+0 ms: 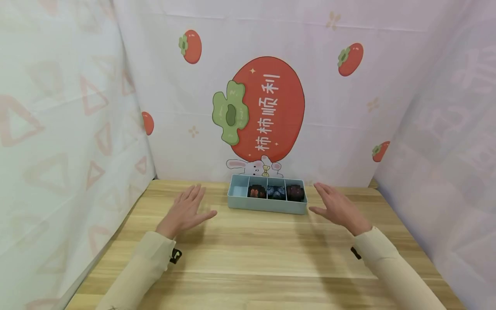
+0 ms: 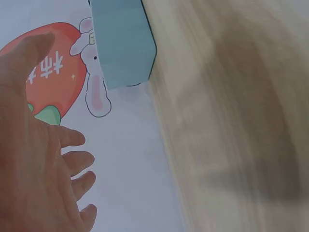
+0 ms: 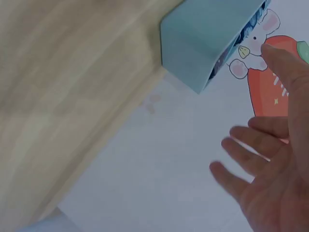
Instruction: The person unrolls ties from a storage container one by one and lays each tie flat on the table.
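A light blue divided box (image 1: 267, 205) stands near the back of the table. In its compartments, right of the leftmost one, sit a dark roundish item with an orange pattern (image 1: 257, 192), a dark one with a blue pattern (image 1: 276, 192) and a dark maroon one (image 1: 295, 193). My left hand (image 1: 186, 211) hovers left of the box, fingers spread and thumb toward it, holding nothing. On the other side, my right hand (image 1: 337, 207) is held close to the box's right end, also bare, its thumb apart from the fingers. Both wrist views show the palms and loosely extended fingers.
The wooden table (image 1: 255, 262) reaches back to a white cloth (image 1: 174, 86) printed with persimmons and a rabbit. More cloth hangs along the left (image 1: 66, 129) and right (image 1: 453, 142) sides. Small black pieces (image 1: 175, 255) show at the sleeve cuffs.
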`<action>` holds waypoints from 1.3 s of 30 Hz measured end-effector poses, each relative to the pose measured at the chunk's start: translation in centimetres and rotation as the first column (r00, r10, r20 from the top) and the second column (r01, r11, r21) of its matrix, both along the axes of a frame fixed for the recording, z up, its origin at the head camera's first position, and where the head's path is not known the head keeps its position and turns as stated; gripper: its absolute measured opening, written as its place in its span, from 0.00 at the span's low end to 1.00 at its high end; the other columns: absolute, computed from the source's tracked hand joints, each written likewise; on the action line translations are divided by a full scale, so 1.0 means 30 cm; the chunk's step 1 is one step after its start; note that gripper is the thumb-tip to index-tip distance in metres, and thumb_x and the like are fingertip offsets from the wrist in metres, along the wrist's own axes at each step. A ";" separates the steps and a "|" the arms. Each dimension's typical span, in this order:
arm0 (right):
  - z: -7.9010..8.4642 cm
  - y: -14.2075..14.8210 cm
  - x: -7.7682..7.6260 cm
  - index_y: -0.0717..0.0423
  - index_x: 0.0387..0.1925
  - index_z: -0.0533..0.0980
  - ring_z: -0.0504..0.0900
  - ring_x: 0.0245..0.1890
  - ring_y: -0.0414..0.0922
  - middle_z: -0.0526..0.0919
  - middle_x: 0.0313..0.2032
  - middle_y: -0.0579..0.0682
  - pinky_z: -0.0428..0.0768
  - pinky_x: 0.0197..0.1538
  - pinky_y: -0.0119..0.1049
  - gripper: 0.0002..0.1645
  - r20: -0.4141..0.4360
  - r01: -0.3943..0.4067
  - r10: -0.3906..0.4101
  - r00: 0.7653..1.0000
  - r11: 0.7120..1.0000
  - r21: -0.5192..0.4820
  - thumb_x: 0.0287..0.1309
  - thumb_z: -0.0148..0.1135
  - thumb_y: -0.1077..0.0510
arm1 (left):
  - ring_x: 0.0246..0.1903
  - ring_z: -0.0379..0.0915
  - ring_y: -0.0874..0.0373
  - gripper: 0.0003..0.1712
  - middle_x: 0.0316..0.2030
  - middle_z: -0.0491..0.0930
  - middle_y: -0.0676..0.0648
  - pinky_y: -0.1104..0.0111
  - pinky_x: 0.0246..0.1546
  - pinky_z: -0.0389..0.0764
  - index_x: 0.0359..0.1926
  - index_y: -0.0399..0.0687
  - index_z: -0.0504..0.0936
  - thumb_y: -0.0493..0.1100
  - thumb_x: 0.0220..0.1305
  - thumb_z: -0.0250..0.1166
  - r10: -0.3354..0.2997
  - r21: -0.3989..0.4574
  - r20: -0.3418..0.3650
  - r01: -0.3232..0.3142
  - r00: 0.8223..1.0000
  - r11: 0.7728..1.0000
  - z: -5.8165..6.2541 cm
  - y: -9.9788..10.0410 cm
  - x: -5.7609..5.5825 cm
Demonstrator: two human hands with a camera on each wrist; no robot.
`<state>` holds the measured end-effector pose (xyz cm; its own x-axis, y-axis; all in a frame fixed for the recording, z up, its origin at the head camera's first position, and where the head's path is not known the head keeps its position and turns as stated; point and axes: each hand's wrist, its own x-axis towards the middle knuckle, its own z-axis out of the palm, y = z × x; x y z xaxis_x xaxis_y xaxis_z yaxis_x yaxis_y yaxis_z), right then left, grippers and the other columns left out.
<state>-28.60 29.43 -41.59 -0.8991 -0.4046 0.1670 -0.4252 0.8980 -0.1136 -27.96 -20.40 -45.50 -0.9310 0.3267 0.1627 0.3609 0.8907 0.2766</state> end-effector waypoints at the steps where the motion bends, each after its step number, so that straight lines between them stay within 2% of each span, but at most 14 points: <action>1: 0.010 -0.007 -0.020 0.71 0.76 0.62 0.73 0.70 0.70 0.71 0.71 0.73 0.74 0.69 0.66 0.48 0.020 -0.011 0.011 1.000 1.000 -0.006 0.69 0.70 0.46 | 0.83 0.46 0.34 0.59 0.83 0.51 0.34 0.35 0.80 0.48 0.82 0.35 0.54 0.73 0.70 0.58 -0.003 0.000 0.009 0.003 1.000 1.000 0.004 0.009 -0.011; 7: 0.073 -0.054 -0.138 0.72 0.67 0.72 0.80 0.62 0.67 0.80 0.62 0.72 0.80 0.65 0.61 0.39 0.111 -0.064 0.058 0.992 0.996 0.056 0.64 0.74 0.52 | 0.83 0.45 0.36 0.59 0.83 0.50 0.34 0.41 0.82 0.49 0.82 0.33 0.51 0.72 0.72 0.57 -0.027 -0.006 0.064 0.027 0.998 1.000 0.028 0.064 -0.080; 12: 0.105 -0.102 -0.219 0.71 0.64 0.76 0.82 0.61 0.64 0.82 0.61 0.68 0.81 0.65 0.58 0.38 0.185 -0.117 0.094 0.978 0.986 0.119 0.60 0.78 0.54 | 0.83 0.45 0.36 0.59 0.82 0.50 0.31 0.46 0.83 0.51 0.81 0.28 0.51 0.71 0.73 0.56 -0.051 -0.008 0.084 0.051 0.995 0.999 0.048 0.101 -0.129; 18: 0.103 -0.149 -0.293 0.69 0.59 0.80 0.86 0.54 0.59 0.86 0.56 0.65 0.84 0.62 0.54 0.37 0.180 -0.180 0.143 0.973 0.961 0.208 0.54 0.83 0.51 | 0.84 0.44 0.37 0.60 0.83 0.49 0.31 0.49 0.84 0.50 0.81 0.27 0.49 0.73 0.73 0.53 -0.061 -0.004 0.131 0.063 0.989 0.998 0.069 0.160 -0.179; 26: 0.060 -0.185 -0.339 0.68 0.54 0.83 0.87 0.45 0.52 0.89 0.49 0.62 0.87 0.56 0.50 0.37 0.172 -0.188 0.147 0.974 0.949 0.253 0.49 0.86 0.47 | 0.84 0.41 0.38 0.60 0.83 0.47 0.31 0.51 0.85 0.48 0.82 0.28 0.47 0.72 0.74 0.53 -0.078 -0.005 0.154 0.079 0.985 0.997 0.026 0.236 -0.232; 33: 0.027 -0.198 -0.353 0.63 0.46 0.85 0.82 0.35 0.45 0.89 0.39 0.54 0.87 0.46 0.42 0.31 0.168 -0.151 0.108 0.980 0.951 0.269 0.48 0.87 0.48 | 0.84 0.42 0.38 0.60 0.83 0.47 0.31 0.51 0.85 0.48 0.82 0.28 0.47 0.74 0.74 0.50 -0.060 -0.021 0.132 0.063 0.989 0.998 0.004 0.290 -0.262; 39: 0.008 -0.210 -0.360 0.62 0.42 0.84 0.81 0.32 0.43 0.88 0.35 0.51 0.85 0.40 0.40 0.27 0.148 -0.139 0.099 0.984 0.947 0.290 0.47 0.87 0.50 | 0.84 0.42 0.39 0.60 0.83 0.47 0.32 0.52 0.85 0.48 0.82 0.28 0.47 0.72 0.74 0.52 -0.033 -0.061 0.116 0.041 0.993 0.997 -0.007 0.319 -0.273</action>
<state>-39.41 23.12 -41.37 -0.8472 -0.5231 -0.0924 -0.5303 0.8430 0.0899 -36.14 -10.83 -45.72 -0.9294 0.3674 0.0334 0.3629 0.8942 0.2621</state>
